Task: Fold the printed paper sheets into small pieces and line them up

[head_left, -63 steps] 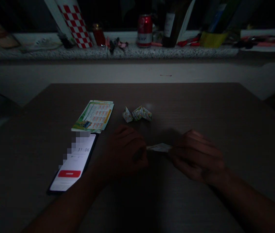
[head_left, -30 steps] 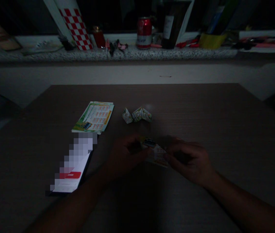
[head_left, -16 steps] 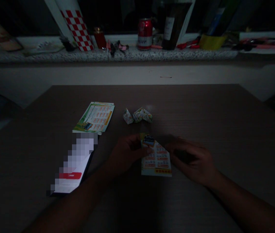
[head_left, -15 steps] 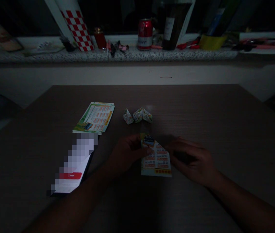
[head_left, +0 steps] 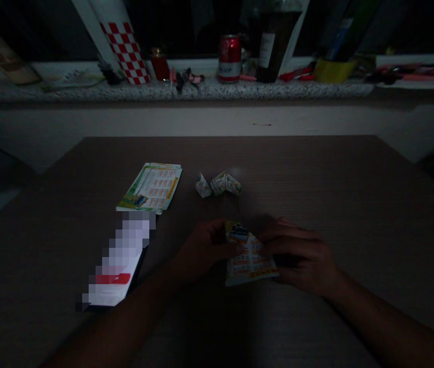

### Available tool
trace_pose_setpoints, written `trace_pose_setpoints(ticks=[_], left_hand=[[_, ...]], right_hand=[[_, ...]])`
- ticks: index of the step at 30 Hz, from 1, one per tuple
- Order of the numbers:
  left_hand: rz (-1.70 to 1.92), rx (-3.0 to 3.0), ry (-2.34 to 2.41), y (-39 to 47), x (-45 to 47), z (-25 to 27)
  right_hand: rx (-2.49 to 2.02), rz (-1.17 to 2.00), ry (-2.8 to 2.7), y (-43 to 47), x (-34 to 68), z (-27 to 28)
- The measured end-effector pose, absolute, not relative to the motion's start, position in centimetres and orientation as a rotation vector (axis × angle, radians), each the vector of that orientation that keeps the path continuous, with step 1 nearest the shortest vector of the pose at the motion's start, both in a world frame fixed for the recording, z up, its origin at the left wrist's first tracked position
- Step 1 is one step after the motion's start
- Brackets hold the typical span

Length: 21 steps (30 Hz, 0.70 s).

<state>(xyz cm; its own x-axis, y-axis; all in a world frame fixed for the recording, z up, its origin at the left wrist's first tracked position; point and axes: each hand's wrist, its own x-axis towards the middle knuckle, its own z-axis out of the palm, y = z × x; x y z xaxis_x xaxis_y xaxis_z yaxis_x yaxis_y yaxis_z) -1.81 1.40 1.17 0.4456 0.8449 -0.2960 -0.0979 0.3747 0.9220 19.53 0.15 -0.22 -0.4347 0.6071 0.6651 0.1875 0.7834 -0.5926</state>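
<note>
A small printed paper (head_left: 250, 263) with rows of orange and white boxes and a slanted upper right edge is between my hands, just above the table. My left hand (head_left: 207, 250) pinches its left side, thumb lying on the printed face. At the right edge, my right hand (head_left: 303, 250) has its fingers on the paper and its thumb low by the bottom right corner. The lower part of the paper bends upward there. Beyond my hands are folded paper pieces (head_left: 219, 184), made of similar printed paper.
A stack of printed sheets (head_left: 153, 186) lies on the left of the wooden table (head_left: 316, 174). Below it is a lit phone (head_left: 115, 278), partly blurred out. On the stone windowsill stand a red can (head_left: 229, 59), a dark bottle (head_left: 272, 51) and a checkered red-and-white tube (head_left: 127, 53).
My right hand has come in over the paper's right edge, its fingers now on the printed face. The paper's lower right side has bent upward. My left hand keeps its pinch.
</note>
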Motion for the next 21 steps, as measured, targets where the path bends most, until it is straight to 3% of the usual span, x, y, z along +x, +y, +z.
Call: trace_pose_setpoints(ticks=[21], left_hand=[[0.684, 1.379, 0.848, 0.88, -2.06, 0.92]], right_hand=[[-0.784, 0.418, -1.836, -0.28, 18.83, 0.48]])
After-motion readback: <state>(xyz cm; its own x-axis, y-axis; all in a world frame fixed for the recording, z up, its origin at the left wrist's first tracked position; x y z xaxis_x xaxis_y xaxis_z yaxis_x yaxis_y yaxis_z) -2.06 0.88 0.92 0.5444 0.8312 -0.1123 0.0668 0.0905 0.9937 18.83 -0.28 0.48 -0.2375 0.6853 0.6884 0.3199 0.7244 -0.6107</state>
